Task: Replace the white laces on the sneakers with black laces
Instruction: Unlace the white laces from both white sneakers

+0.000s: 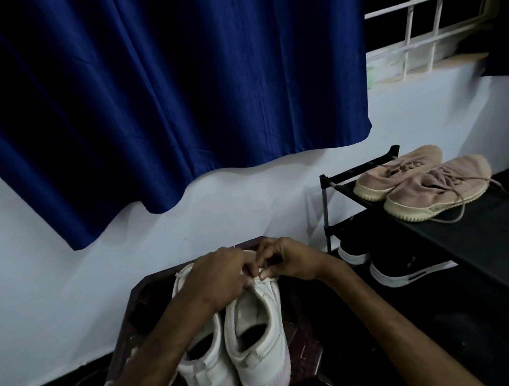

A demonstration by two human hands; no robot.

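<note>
Pair of white leather sneakers (233,336), heels toward the camera, sitting side by side on a dark wooden stool (138,303) against a pale wall. Left hand (219,277) and right hand (291,261) both working at the lace area of the right-side sneaker, fingertips pinching a white lace (264,277). Pair of pink knit sneakers (422,182) resting on a black shoe rack (467,227); dark blue curtain (155,95) hanging above.
</note>
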